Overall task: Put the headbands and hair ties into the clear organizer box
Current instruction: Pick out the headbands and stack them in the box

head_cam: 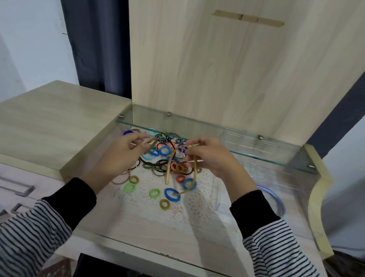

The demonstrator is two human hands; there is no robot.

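Two headbands are being pinched: the left headband (151, 143) by the left hand (118, 154), the right headband (168, 170), legs hanging toward 6 o'clock, by the right hand (213, 158), while the clear organizer box (262, 176) is lying at 3 o'clock, nearer that hand.

Tan headbands (168, 170), multicoloured hair ties (165, 150), striped sleeves (288, 258)

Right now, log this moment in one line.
left grip: pinches tan headband | right grip: holds gold headband | hair ties: piled on lace mat | clear organizer box: right, under glass shelf
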